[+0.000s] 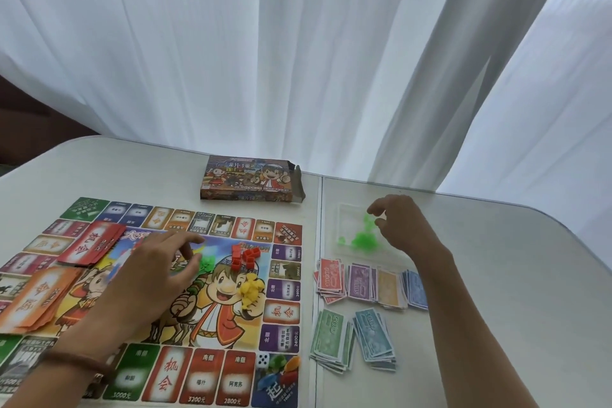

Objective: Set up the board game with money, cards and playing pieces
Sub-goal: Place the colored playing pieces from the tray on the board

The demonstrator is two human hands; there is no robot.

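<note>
The colourful game board point(284, 308) lies flat on the white table. My left hand point(155, 272) rests over its middle, fingers spread above a small pile of green pieces point(207, 263). Red pieces point(243, 257) and yellow pieces point(251, 290) sit in heaps beside it. Right of the board, my right hand point(397, 225) pinches green pieces out of a clear plastic bag point(347, 219), where more green pieces point(359, 240) lie. Red cards point(89, 243) and orange cards point(39, 300) are stacked on the board's left. Play money point(364, 286) lies in sorted piles. A white die point(263, 360) and coloured pawns point(281, 371) sit on the corner square.
The open game box point(250, 180) stands at the back of the table. White curtains point(298, 43) hang behind. The table point(496, 275) has a seam to the right of the board and a rounded far-right edge.
</note>
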